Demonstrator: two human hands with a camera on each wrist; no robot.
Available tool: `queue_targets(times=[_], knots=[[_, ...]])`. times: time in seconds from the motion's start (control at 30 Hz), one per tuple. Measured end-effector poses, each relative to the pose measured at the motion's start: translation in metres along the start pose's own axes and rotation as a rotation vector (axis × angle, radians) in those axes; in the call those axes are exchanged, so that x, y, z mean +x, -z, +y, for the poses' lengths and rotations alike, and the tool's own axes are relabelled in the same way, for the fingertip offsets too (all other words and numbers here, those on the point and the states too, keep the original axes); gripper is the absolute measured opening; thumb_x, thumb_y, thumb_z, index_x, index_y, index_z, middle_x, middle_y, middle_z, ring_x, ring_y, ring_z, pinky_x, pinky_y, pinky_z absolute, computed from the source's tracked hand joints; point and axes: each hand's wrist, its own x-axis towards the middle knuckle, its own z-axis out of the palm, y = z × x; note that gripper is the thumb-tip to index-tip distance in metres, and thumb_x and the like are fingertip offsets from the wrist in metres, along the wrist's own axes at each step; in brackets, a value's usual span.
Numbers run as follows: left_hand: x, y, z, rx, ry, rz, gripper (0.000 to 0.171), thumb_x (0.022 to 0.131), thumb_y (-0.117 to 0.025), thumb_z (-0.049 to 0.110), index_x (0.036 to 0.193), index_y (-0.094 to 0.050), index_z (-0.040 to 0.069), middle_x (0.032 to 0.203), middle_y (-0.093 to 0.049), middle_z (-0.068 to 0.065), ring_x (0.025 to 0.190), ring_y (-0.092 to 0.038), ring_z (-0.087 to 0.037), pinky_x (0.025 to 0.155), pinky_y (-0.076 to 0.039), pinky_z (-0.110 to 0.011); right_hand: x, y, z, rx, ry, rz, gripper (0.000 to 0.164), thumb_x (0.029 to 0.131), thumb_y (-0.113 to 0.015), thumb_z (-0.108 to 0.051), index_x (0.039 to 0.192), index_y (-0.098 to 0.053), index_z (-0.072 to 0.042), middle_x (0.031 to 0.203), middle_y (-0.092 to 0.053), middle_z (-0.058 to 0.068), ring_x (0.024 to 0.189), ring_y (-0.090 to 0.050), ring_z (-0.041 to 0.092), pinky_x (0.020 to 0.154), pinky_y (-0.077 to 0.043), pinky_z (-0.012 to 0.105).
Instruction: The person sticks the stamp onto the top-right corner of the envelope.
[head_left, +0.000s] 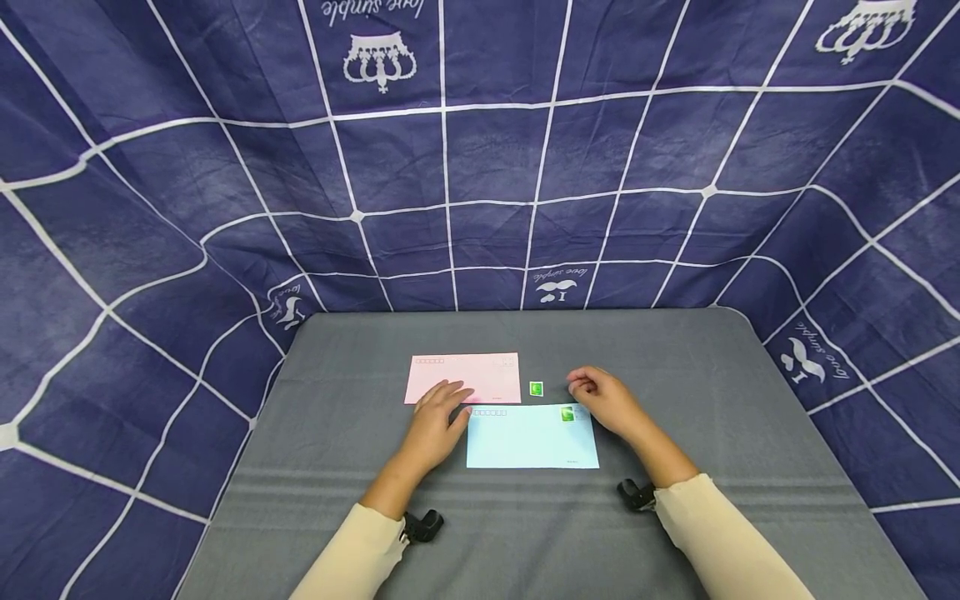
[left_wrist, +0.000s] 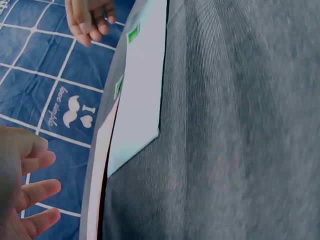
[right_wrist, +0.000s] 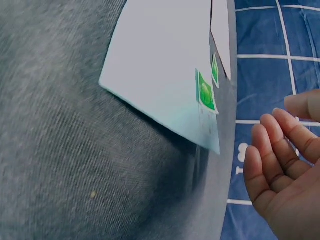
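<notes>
A light blue envelope point(head_left: 532, 442) lies on the table with a green stamp point(head_left: 567, 413) at its upper right corner. Behind it and to the left is a pink envelope point(head_left: 465, 371). A loose green stamp point(head_left: 536, 388) lies just right of the pink one. My left hand point(head_left: 435, 425) is by the blue envelope's upper left corner, its relaxed fingers overlapping the pink envelope's lower edge in the head view. Beside the stamped corner, my right hand point(head_left: 603, 400) hovers with loosely bent fingers point(right_wrist: 257, 170) and nothing between them.
Grey cloth point(head_left: 337, 358) covers the table. A blue curtain point(head_left: 487, 158) with white grid lines surrounds its back and sides. Black wrist cameras point(head_left: 425, 526) sit at both cuffs, below beige sleeves point(head_left: 727, 533).
</notes>
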Motion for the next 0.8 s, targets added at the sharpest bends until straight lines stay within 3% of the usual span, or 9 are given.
queue_targets(times=[0.23,0.53,0.8], knots=[[0.005,0.002,-0.008,0.034,-0.017,0.004,0.033,0.095,-0.064,0.017,0.126,-0.07,0.008,0.14,-0.062,-0.017,0.138,-0.049,-0.043,0.113,-0.035,-0.061,0.006,-0.003,-0.004,-0.028,-0.009,-0.027,0.024,0.098,-0.063,-0.016,0.114,-0.069,0.0,0.105,-0.068,0.009,0.09,-0.061,0.015,0.079,-0.05,0.025],[0.01,0.006,-0.018,0.089,0.012,-0.014,0.035,0.093,-0.066,0.017,0.127,-0.07,0.008,0.141,-0.061,-0.019,0.14,-0.046,-0.046,0.113,-0.035,-0.063,0.014,-0.006,-0.01,-0.063,-0.02,-0.052,0.025,0.097,-0.066,-0.016,0.116,-0.068,0.0,0.108,-0.068,0.011,0.1,-0.066,0.023,0.088,-0.053,0.038],[0.013,0.009,-0.026,0.118,0.057,-0.076,0.04,0.096,-0.064,0.024,0.133,-0.067,0.011,0.148,-0.055,-0.018,0.145,-0.039,-0.046,0.115,-0.03,-0.068,0.022,-0.011,-0.012,-0.107,-0.006,-0.077,0.025,0.094,-0.069,-0.014,0.115,-0.069,0.001,0.106,-0.068,0.012,0.1,-0.066,0.025,0.09,-0.053,0.042]])
